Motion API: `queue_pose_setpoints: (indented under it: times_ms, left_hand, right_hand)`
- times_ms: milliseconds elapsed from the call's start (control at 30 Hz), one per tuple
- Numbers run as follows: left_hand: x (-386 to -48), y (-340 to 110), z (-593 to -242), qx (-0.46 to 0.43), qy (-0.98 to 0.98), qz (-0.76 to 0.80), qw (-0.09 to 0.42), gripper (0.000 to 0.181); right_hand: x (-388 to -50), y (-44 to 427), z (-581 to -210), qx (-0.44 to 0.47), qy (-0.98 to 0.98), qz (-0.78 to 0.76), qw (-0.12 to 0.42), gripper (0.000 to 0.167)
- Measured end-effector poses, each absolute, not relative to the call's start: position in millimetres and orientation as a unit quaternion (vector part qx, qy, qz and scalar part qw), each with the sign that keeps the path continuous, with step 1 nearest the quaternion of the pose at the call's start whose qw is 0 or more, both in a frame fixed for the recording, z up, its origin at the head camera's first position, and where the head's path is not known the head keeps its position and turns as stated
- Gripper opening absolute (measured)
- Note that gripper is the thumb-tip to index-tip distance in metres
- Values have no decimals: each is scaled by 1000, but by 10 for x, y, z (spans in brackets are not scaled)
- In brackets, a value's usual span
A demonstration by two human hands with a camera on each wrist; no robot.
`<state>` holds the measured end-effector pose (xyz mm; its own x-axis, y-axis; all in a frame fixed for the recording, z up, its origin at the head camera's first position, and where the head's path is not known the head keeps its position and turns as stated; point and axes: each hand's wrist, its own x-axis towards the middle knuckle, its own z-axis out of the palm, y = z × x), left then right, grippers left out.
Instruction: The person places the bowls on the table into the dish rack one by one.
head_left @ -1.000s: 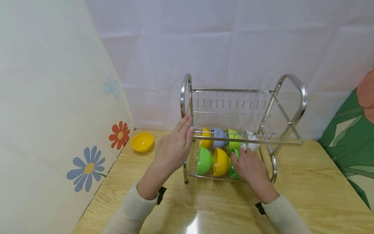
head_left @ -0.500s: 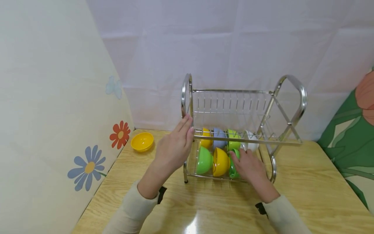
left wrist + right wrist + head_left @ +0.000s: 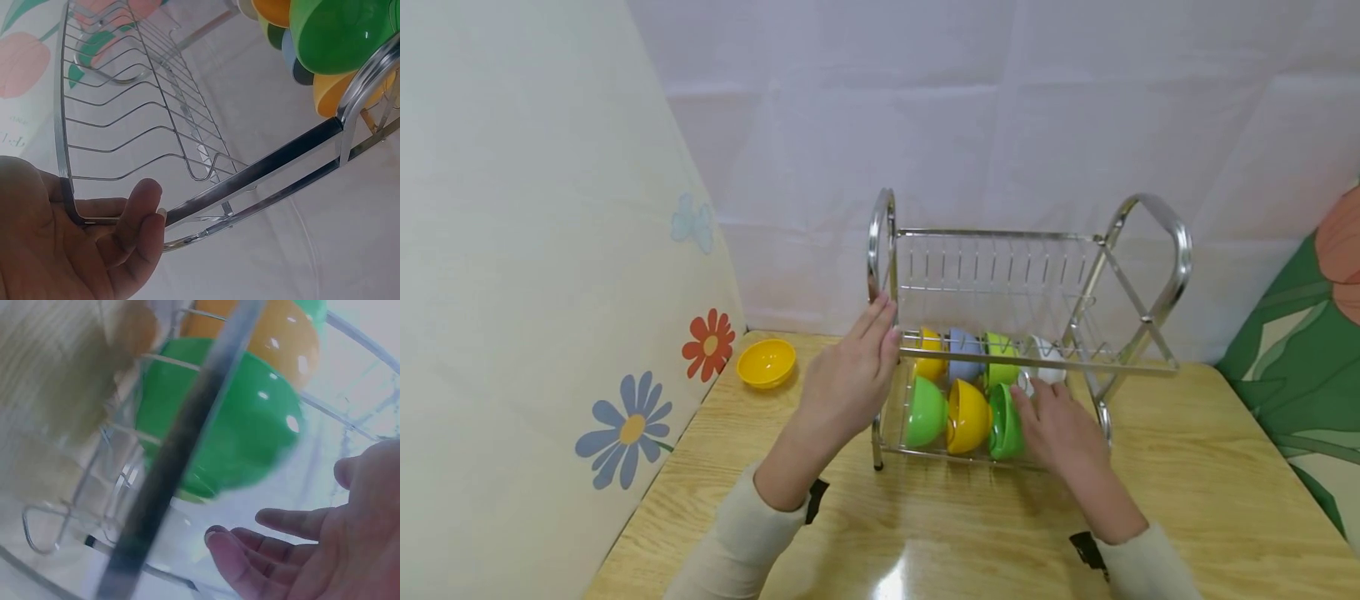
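Observation:
A two-tier metal dish rack (image 3: 970, 357) stands on the wooden table. My left hand (image 3: 850, 375) grips the front left corner of its upper tier; in the left wrist view the fingers (image 3: 140, 209) curl round the metal frame. Along the front of the lower tier, bowls rest on their sides: a light green bowl (image 3: 927, 414), a yellow bowl (image 3: 968, 417) and a darker green bowl (image 3: 1006, 423). My right hand (image 3: 1063, 429) is just right of the darker green bowl. In the right wrist view its fingers (image 3: 294, 522) are apart from that green bowl (image 3: 231, 419), holding nothing.
Behind the front bowls are a yellow bowl (image 3: 929, 358), a lilac bowl (image 3: 964, 367), a lime bowl (image 3: 1000, 371) and a white bowl (image 3: 1047, 367), partly behind the upper tier's front bar. Another yellow bowl (image 3: 766, 364) sits upright on the table (image 3: 985, 533) to the left.
My right hand has let go of the darker green bowl and moved a little right. That bowl now stands slightly further right and shows more of itself. The left hand has stayed on the rack.

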<state>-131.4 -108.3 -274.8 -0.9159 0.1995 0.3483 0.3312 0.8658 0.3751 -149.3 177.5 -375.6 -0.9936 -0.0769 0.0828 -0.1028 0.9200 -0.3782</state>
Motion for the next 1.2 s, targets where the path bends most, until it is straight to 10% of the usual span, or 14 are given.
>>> queue_pose_setpoints:
  times_ms: [633, 967, 1200]
  left_hand:
    - [-1319, -1144, -2823, -163, -933, -270, 173, 58]
    - [-1212, -1336, -3014, -168, -907, -313, 226, 55]
    - [-1203, -1624, -3182, -124, -921, -309, 204, 53]
  right_hand:
    - [-806, 1938, -3104, 126, -909, 212, 335, 23]
    - [-766, 2025, -2868, 174, -814, 244, 498, 35]
    - [-882, 2154, -2746, 145, -825, 223, 499, 41]
